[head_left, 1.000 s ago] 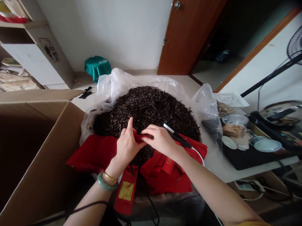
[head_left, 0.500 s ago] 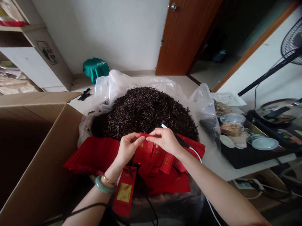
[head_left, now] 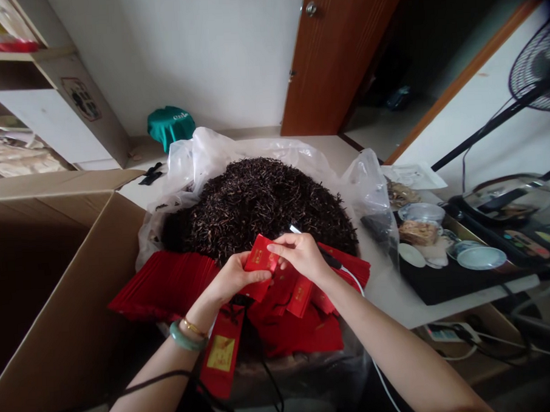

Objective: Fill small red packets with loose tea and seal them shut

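The left hand (head_left: 232, 277) and right hand (head_left: 301, 255) pinch one red packet (head_left: 258, 256), grip closed. It is near the leaf pile (head_left: 260, 197).

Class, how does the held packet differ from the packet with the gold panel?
The held packet is in the left hand and right hand; the gold-panelled packet is in neither. The held packet's visible face shows only small gold marks, while the gold-panelled packet bears a large gold rectangle. The gold-panelled packet also appears lower in the picture than the held packet. Both are red.
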### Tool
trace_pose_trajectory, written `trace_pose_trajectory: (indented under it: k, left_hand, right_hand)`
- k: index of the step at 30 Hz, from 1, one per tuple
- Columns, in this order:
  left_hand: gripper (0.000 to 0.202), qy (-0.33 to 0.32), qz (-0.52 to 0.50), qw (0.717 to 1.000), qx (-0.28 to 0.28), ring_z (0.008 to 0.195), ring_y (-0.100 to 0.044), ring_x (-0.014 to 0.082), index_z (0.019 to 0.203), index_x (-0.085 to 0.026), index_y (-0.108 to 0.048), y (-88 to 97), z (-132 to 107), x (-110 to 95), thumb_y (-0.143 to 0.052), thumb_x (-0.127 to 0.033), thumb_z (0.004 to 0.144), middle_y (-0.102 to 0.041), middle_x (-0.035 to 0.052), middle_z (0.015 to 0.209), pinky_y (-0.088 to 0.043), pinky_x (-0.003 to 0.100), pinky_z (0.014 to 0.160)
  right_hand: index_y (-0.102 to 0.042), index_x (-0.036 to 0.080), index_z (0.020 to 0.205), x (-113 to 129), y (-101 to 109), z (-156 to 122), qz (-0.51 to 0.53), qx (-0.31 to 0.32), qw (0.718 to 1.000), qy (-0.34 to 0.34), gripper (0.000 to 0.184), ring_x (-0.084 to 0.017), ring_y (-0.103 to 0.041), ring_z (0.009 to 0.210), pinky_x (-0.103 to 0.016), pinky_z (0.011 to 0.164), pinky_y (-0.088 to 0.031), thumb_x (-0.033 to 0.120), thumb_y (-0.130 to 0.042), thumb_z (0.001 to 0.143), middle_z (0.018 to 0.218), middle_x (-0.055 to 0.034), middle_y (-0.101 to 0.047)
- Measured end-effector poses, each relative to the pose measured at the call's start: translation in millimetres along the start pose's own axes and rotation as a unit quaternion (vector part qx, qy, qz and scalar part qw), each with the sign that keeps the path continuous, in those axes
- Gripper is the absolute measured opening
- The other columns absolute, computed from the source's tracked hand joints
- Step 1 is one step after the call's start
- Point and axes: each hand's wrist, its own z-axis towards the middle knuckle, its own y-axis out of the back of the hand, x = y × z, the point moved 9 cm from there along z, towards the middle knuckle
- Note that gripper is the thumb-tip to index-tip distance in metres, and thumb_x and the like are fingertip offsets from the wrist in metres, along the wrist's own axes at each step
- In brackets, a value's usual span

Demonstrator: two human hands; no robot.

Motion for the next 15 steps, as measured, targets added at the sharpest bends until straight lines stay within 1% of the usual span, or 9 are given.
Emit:
trace_pose_trajectory:
  k: [3,6,8,9,10,11,12,13,15]
  left_hand:
    - [0.054,-0.019,0.001,1.000,-0.007,0.067,-0.070,0.0157,0.096,-0.012,-0.068,1.4,-1.9,-4.6,-0.090,-0.032,0.051,-0.075,0.0044,0.083,-0.055,0.027,0.068]
    - [0.053,-0.001,-0.018,1.000,-0.002,0.065,-0.070,0.0170,0.092,-0.011,-0.068,-1.0,-1.7,-0.4,-0.090,-0.033,0.049,-0.075,0.0059,0.080,-0.056,0.029,0.068]
    - [0.054,0.014,-0.025,0.999,-0.021,0.062,-0.070,0.0180,0.088,-0.010,-0.068,1.5,0.1,4.4,-0.091,-0.032,0.044,-0.074,0.0055,0.075,-0.056,0.028,0.065]
    - [0.054,0.017,-0.029,0.999,-0.039,0.060,-0.070,0.0184,0.085,-0.010,-0.068,4.6,1.1,6.2,-0.092,-0.032,0.042,-0.073,0.0051,0.072,-0.056,0.028,0.063]
    - [0.054,0.018,-0.033,0.998,-0.058,0.059,-0.070,0.0187,0.084,-0.010,-0.068,7.9,2.1,7.5,-0.092,-0.033,0.041,-0.073,0.0049,0.070,-0.055,0.027,0.061]
    - [0.055,0.016,-0.038,0.996,-0.076,0.058,-0.070,0.0190,0.082,-0.010,-0.068,11.1,3.0,8.1,-0.093,-0.033,0.040,-0.073,0.0050,0.069,-0.055,0.026,0.059]
    - [0.055,0.012,-0.044,0.995,-0.090,0.058,-0.070,0.0192,0.081,-0.010,-0.068,13.6,3.6,8.0,-0.093,-0.033,0.039,-0.073,0.0055,0.070,-0.054,0.026,0.058]
    - [0.056,0.008,-0.049,0.994,-0.101,0.058,-0.070,0.0193,0.082,-0.010,-0.068,15.5,4.1,7.6,-0.093,-0.034,0.038,-0.073,0.0063,0.072,-0.054,0.026,0.057]
    - [0.058,0.002,-0.059,0.992,-0.114,0.059,-0.070,0.0193,0.084,-0.010,-0.069,17.6,4.2,5.9,-0.093,-0.034,0.037,-0.075,0.0075,0.079,-0.054,0.025,0.056]
  right_hand:
    - [-0.071,0.017,0.071,-4.4,-7.3,-1.7,-0.016,0.015,1.000,0.006,0.036,-0.014,-0.061,0.044,-0.025,0.044,-0.052,0.052,-0.075,0.064,0.056,-0.0008,-0.068]
    - [-0.072,0.018,0.076,-6.4,-12.4,-1.5,-0.049,0.036,0.998,0.011,0.032,-0.016,-0.064,0.048,-0.027,0.049,-0.054,0.050,-0.070,0.072,0.058,-0.0013,-0.069]
    - [-0.073,0.018,0.085,-3.0,-6.3,1.4,-0.109,0.038,0.993,0.022,0.030,-0.018,-0.068,0.057,-0.029,0.057,-0.056,0.046,-0.064,0.079,0.067,-0.0028,-0.072]
    - [-0.073,0.018,0.092,0.5,0.7,3.5,-0.160,0.031,0.986,0.032,0.028,-0.019,-0.070,0.064,-0.030,0.064,-0.057,0.042,-0.061,0.083,0.075,-0.0042,-0.074]
    - [-0.071,0.018,0.101,4.7,9.8,5.6,-0.226,0.016,0.973,0.044,0.028,-0.020,-0.071,0.075,-0.032,0.072,-0.057,0.039,-0.059,0.085,0.086,-0.0061,-0.075]
    - [-0.067,0.018,0.112,8.5,20.3,7.5,-0.302,-0.003,0.952,0.050,0.032,-0.021,-0.070,0.086,-0.033,0.081,-0.055,0.035,-0.059,0.087,0.099,-0.0085,-0.073]
    - [-0.062,0.017,0.121,10.3,30.8,9.2,-0.391,-0.023,0.919,0.046,0.038,-0.024,-0.068,0.096,-0.035,0.087,-0.052,0.032,-0.060,0.086,0.109,-0.0118,-0.070]
    - [-0.058,0.014,0.126,8.6,40.8,10.6,-0.476,-0.035,0.878,0.023,0.046,-0.028,-0.064,0.105,-0.039,0.091,-0.050,0.033,-0.063,0.084,0.116,-0.0158,-0.066]
    - [-0.055,0.010,0.127,-2.4,55.4,11.9,-0.595,-0.031,0.802,-0.048,0.056,-0.035,-0.060,0.112,-0.043,0.090,-0.049,0.037,-0.069,0.080,0.120,-0.0212,-0.063]
